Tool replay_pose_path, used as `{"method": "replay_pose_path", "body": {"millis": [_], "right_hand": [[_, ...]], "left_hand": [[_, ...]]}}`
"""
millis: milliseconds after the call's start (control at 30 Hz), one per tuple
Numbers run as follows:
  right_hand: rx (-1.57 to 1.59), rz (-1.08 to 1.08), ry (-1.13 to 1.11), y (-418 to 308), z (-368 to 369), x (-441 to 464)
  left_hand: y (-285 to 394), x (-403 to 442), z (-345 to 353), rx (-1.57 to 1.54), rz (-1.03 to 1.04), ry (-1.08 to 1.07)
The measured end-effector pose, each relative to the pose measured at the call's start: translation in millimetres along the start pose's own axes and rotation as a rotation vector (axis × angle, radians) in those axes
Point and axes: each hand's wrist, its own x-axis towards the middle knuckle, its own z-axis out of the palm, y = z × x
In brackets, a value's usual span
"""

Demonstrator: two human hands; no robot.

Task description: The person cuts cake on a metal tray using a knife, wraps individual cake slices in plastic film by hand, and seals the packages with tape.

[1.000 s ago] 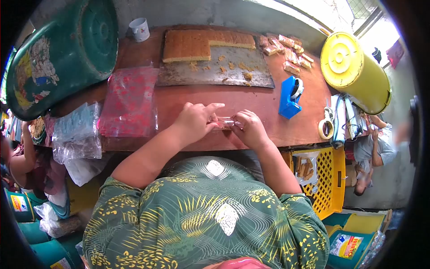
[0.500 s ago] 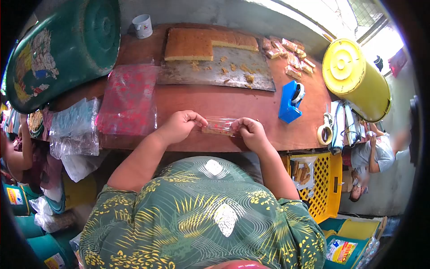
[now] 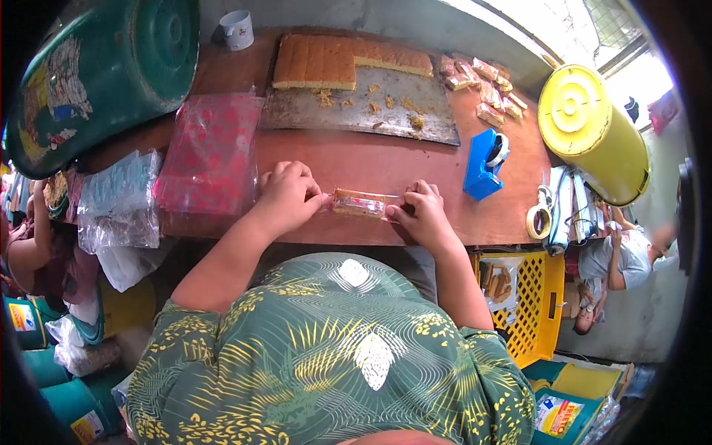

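Note:
A slice of cake (image 3: 359, 202) lies in a clear plastic wrapper with red print, close to the table's front edge. My left hand (image 3: 291, 194) pinches the wrapper's left end between thumb and fingers. The right end is gripped by my right hand (image 3: 420, 211), fingers closed. Behind them, a metal tray (image 3: 311, 113) carries crumbs and a large block of sponge cake (image 3: 315, 63), cut away at its front right. A pile of wrapped slices (image 3: 486, 87) sits right of the tray. Red-printed plastic sheets (image 3: 210, 152) are stacked to my left.
A blue tape dispenser (image 3: 482, 169) stands right of my right hand, near a tape roll (image 3: 538, 221). A green bin (image 3: 111, 89), clear bags (image 3: 119, 204) and a mug (image 3: 237, 31) are leftward. Rightward are a yellow bucket (image 3: 593, 130), a yellow crate (image 3: 547, 297) and a person (image 3: 612, 258).
Both hands have spread slightly apart along the wrapper. The wrapped slice now shows more fully between them, with its ends drawn out. The camera view has shifted a little.

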Motion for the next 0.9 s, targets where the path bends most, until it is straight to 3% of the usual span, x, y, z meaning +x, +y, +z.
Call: {"method": "replay_pose_path", "body": {"millis": [67, 167, 267, 400, 467, 533, 700, 800, 867, 900], "right_hand": [[-0.080, 0.073, -0.015, -9.9, -5.0, 7.3], [-0.061, -0.103, 0.149, 2.6, 10.4, 6.8], [-0.134, -0.228, 0.110, -8.4, 9.4, -11.7], [-0.177, -0.140, 0.078, -40.2, 12.5, -38.6], [-0.198, -0.116, -0.057, -21.3, 8.3, -26.7], [-0.242, -0.097, -0.041, -29.0, -4.5, -10.0], [-0.402, -0.149, 0.083, -27.0, 11.3, -15.4], [-0.337, -0.216, 0.135, -38.6, 25.4, -42.4], [-0.298, -0.159, 0.073, -45.3, 19.4, -49.1], [-0.259, -0.121, 0.127, -46.6, 21.2, -48.6]], "left_hand": [[-1.7, 5.1, 6.9, 0.112, -0.032, 0.111], [-1.6, 9.1, -1.9, 0.012, 0.135, 0.049], [-1.3, -1.0, 5.5, 0.223, 0.298, -0.005], [14.6, -25.6, 10.1, 0.246, 0.368, 0.037], [8.9, -6.6, 2.5, 0.269, 0.322, -0.114], [17.4, 22.6, -12.6, 0.246, 0.187, -0.298], [12.6, 10.1, 15.8, 0.381, 0.390, 0.069], [29.4, -9.9, 25.1, 0.178, 0.229, 0.062], [33.5, 6.3, 30.8, -0.275, 0.090, 0.029], [30.4, 22.6, 41.5, -0.699, -0.019, -0.008]]}}
